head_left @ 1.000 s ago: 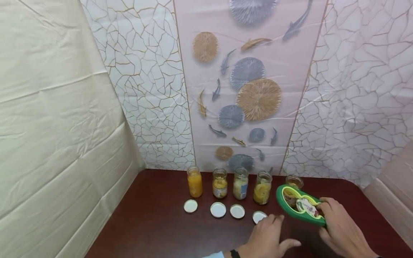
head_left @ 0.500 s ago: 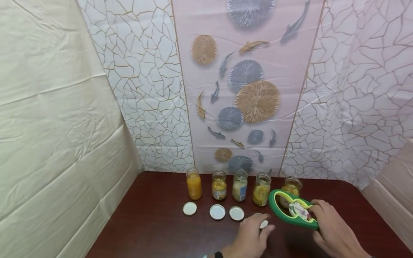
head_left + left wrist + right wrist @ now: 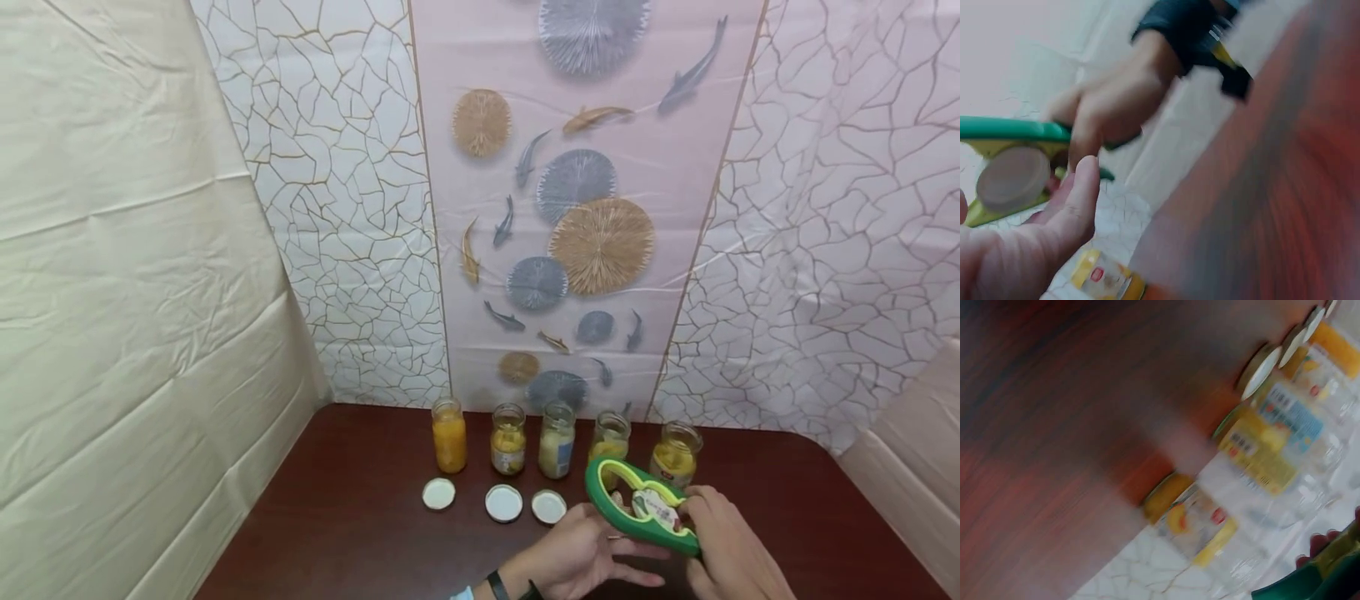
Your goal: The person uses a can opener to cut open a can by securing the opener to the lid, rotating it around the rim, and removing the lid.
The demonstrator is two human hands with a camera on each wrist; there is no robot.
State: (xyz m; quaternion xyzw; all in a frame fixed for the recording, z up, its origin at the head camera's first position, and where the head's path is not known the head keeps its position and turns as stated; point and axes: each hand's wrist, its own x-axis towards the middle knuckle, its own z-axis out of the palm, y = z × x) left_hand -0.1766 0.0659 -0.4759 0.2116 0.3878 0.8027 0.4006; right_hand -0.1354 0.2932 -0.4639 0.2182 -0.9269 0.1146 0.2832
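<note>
My right hand [image 3: 731, 542] grips one end of a green jar opener [image 3: 637, 527] with light-green inner edges. A round lid with printed marks [image 3: 654, 507] sits in one of its openings; the left wrist view shows the pale underside of this lid [image 3: 1015, 178]. My left hand [image 3: 573, 554] is turned palm up with its fingers extended just below and beside the opener. Whether it touches the lid cannot be seen. Behind the opener stand two uncovered glass jars of yellow fruit, one partly hidden [image 3: 611, 427] and one at the right [image 3: 677, 454].
Further left along the back of the dark red table [image 3: 337, 500] stand an orange-filled jar [image 3: 450, 437], a labelled fruit jar [image 3: 508, 442] and a pale-filled jar [image 3: 557, 446]. Three lids lie before them: one left [image 3: 438, 493], one middle [image 3: 503, 503], one right [image 3: 549, 506].
The jar opener and right hand have moved left and slightly down. My left hand has moved left, passed over the fourth lid and turned palm up below the opener; that lid is now out of sight.
</note>
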